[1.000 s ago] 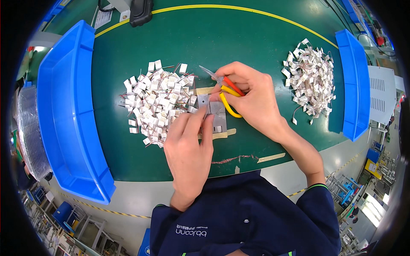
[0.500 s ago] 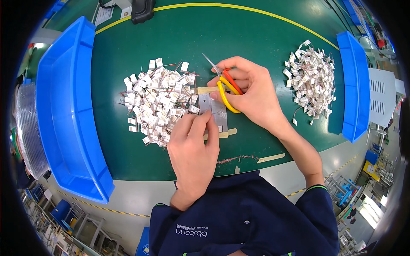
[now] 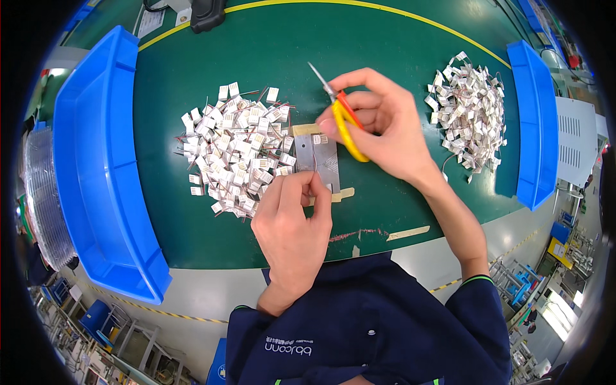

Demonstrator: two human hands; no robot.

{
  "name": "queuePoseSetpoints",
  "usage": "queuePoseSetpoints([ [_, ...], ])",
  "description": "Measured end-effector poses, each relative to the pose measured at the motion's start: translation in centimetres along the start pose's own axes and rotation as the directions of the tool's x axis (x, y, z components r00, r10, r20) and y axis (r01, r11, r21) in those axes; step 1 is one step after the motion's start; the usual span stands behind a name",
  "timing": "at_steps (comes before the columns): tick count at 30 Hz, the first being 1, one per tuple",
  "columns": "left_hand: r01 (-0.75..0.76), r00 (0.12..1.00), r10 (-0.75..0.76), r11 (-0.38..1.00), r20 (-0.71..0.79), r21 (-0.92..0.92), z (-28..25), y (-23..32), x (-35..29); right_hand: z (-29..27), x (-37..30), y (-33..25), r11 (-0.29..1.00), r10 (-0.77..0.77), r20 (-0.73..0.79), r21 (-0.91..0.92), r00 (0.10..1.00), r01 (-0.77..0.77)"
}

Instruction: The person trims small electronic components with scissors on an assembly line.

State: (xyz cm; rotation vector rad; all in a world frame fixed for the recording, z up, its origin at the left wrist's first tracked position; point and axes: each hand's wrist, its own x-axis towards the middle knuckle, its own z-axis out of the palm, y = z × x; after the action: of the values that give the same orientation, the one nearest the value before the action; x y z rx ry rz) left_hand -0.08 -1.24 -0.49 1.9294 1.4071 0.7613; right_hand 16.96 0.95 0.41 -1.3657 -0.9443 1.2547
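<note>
On the green bench lies a grey metal plate (image 3: 328,168), held at its ends by strips of tan tape (image 3: 307,129). A small white connector piece (image 3: 320,138) with a thin wire rests near the plate's far end. My left hand (image 3: 290,218) is closed in a pinch on that wire at the plate's near end. Just right of the plate, my right hand (image 3: 394,135) grips scissors (image 3: 346,122) with yellow and red handles, their blades pointing away and slightly left. A pile of white connector pieces with wires (image 3: 237,151) lies directly left of the plate.
Another heap of wired white pieces (image 3: 471,115) is at the right. Blue bins stand at the left (image 3: 96,167) and right (image 3: 534,128) bench edges. A dark device base (image 3: 207,14) sits at the back. One loose tape strip (image 3: 409,233) is stuck near the front edge.
My right hand with the scissors has lifted away from the plate, uncovering the white connector piece. My left hand has drawn slightly nearer to me, with the wire showing stretched along the plate.
</note>
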Motion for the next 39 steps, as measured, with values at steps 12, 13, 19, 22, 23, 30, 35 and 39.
queuePoseSetpoints([
  [12,-0.011,1.0,0.011,1.0,0.002,0.003,0.1,-0.2,-0.2,-4.3,0.3,-1.7,0.887,0.46,0.449,-0.196,0.766,-0.418],
  [13,-0.01,1.0,0.01,1.0,0.002,0.002,0.1,-0.2,-0.2,-4.2,0.4,-1.5,0.872,0.489,0.444,-0.219,0.751,-0.438],
  [19,0.001,1.0,-0.001,1.0,0.003,-0.002,0.1,-0.2,-0.2,-3.9,0.3,-1.3,0.864,0.504,0.436,-0.25,0.746,-0.438],
  [22,0.004,1.0,-0.004,1.0,0.006,-0.013,0.1,-0.2,-0.2,-3.8,0.4,-1.2,0.875,0.484,0.435,-0.247,0.759,-0.416],
  [23,0.004,1.0,-0.004,1.0,0.005,-0.014,0.0,-0.2,-0.2,-3.8,0.4,-1.2,0.875,0.485,0.432,-0.245,0.76,-0.418],
  [30,-0.017,1.0,0.017,1.0,0.017,-0.022,-0.1,-0.2,-0.2,-3.0,0.9,-1.3,0.852,0.523,0.422,-0.241,0.741,-0.464],
  [35,-0.032,0.999,0.033,0.999,0.018,-0.024,0.0,-0.4,-0.2,-2.6,1.0,-3.2,0.792,0.611,0.372,-0.281,0.699,-0.542],
  [39,-0.018,1.0,0.018,1.0,0.014,-0.022,-0.3,0.0,-0.2,-2.7,0.5,-2.8,0.816,0.578,0.357,-0.267,0.734,-0.514],
])
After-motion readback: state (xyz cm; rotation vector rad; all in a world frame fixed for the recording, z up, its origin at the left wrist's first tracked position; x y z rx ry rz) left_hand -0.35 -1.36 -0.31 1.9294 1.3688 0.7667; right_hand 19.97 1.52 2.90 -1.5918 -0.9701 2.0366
